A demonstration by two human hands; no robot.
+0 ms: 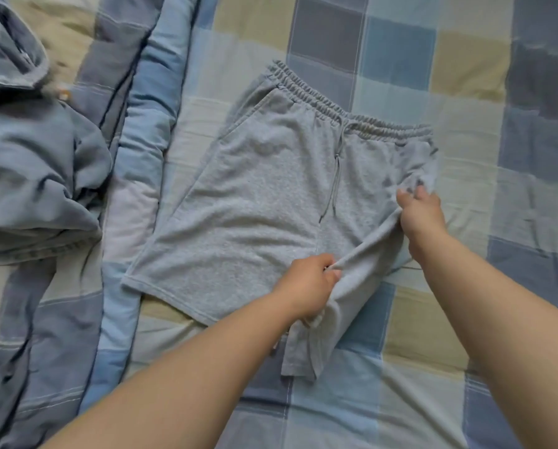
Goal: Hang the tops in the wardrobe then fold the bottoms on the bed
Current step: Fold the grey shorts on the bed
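Grey jersey shorts (264, 196) with an elastic waistband and drawstring lie on the checked bed sheet (465, 76), waistband away from me. The left leg lies flat. My left hand (307, 286) grips the right leg's fabric near the hem, which hangs bunched below it. My right hand (421, 215) pinches the same side's outer edge below the waistband. The cloth between both hands is lifted into a taut ridge.
A pile of blue denim garments (34, 163) lies at the left on a rumpled checked quilt (132, 131) that runs down the bed's left side. Bare sheet lies to the right of the shorts and behind them.
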